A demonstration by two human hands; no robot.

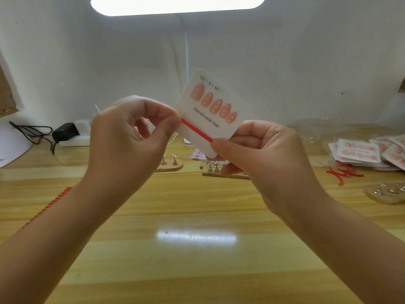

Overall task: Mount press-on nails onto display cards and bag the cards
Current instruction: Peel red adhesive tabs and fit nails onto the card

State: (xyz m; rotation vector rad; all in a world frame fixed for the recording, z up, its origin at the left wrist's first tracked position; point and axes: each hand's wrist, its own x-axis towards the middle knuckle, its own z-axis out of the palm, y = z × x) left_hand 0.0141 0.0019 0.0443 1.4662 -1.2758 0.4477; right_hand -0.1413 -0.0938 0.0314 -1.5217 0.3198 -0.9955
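From the head view we see a card (215,110) held up above the counter (197,211). Our left hand (129,130) pinches its red strip (196,130) at one end. Our right hand (258,148) pinches the card's bottom corner.

Pale white wall (306,51) behind; long bright oblong lamp (177,5) overhead; glossy yellow wood-grain tabletop (197,270) with lamp glare; black charger in white power strip (74,139) at left.

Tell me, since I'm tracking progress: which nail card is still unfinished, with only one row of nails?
The card held up by both hands: one nail row, a red strip below. The stacked cards at right show two rows.
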